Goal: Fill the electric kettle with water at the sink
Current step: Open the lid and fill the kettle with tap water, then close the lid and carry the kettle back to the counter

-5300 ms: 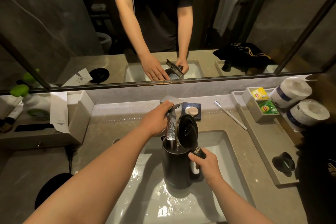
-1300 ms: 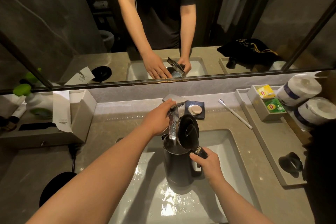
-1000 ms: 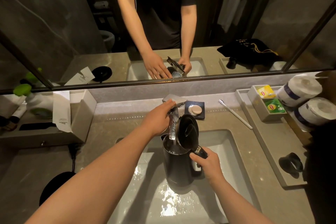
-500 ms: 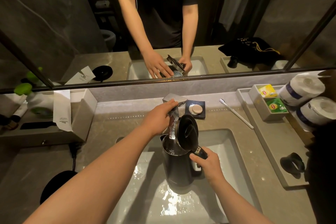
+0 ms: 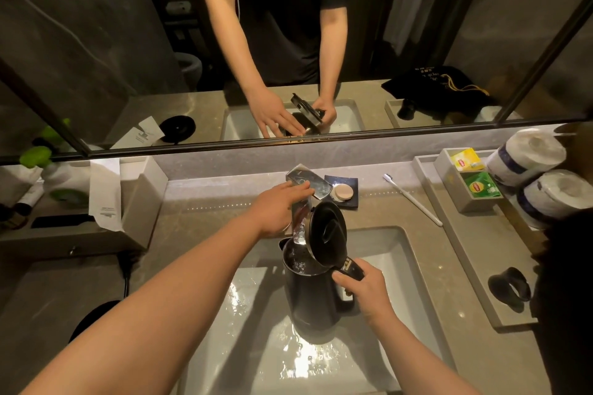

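Observation:
A dark electric kettle (image 5: 309, 295) is held upright over the wet white sink (image 5: 394, 253), its lid (image 5: 327, 236) flipped open. My right hand (image 5: 365, 287) grips the kettle's handle. Water (image 5: 300, 229) streams from the chrome faucet (image 5: 306, 184) into the kettle, and the water surface shows near the rim. My left hand (image 5: 277, 207) rests on the faucet lever with fingers laid flat over it.
A soap dish (image 5: 343, 192) sits behind the faucet, a toothbrush (image 5: 412, 199) to its right. A tray (image 5: 465, 253) holds tea bags (image 5: 479, 187), toilet rolls (image 5: 526, 155) and a black object (image 5: 510, 287). A tissue box (image 5: 141, 199) and the kettle base (image 5: 91, 319) are on the left.
The water level in the kettle has risen close to the rim. My left hand's fingers have flattened over the faucet lever. The kettle and my right hand stay put.

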The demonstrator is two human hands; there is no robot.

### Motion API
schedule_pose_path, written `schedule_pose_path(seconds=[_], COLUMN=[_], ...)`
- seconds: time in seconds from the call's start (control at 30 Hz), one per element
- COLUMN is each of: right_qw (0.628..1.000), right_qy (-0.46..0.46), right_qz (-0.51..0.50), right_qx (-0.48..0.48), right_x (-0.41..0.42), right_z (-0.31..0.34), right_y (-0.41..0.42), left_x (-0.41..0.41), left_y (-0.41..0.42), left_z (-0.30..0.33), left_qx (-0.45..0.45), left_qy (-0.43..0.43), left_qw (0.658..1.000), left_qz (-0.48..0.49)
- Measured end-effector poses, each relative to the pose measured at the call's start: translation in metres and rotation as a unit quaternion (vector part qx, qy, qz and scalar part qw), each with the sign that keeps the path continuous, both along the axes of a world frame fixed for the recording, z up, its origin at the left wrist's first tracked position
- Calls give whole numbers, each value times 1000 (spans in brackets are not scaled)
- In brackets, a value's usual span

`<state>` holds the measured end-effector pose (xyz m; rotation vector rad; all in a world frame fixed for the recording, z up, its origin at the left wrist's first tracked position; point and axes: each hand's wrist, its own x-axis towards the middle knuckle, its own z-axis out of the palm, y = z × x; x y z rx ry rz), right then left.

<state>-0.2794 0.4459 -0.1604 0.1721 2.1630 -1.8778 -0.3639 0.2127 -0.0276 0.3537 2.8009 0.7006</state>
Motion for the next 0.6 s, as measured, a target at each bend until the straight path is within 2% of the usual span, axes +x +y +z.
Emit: schedule_pose_path(seconds=[0.07, 0.13, 0.2, 0.23, 0.37, 0.5, 0.6], right_qw=[1000, 1000, 1000, 1000, 999, 999, 997], right_qy=[7, 16, 23, 27, 36, 51, 71], right_qz=[5, 10, 12, 10, 1, 2, 3], right_qx=[-2, -7, -4, -4, -17, -12, -15], right_x=[3, 7, 12, 14, 28, 41, 47], right_z=[3, 6, 10, 13, 26, 51, 73], right_y=[3, 6, 11, 14, 26, 38, 46], left_x=[3, 15, 35, 45, 72, 89, 100], left_y=[4, 13, 24, 29, 41, 40, 39], left_z=[4, 9, 14, 15, 18, 26, 32], left_qx=[83, 187, 267, 276, 221, 219, 232], left_qy=[-1, 39, 50, 49, 60, 95, 114], left_qw=[995, 971, 948, 947, 969, 968, 960], left_qz=[64, 145, 169, 157, 97, 82, 108])
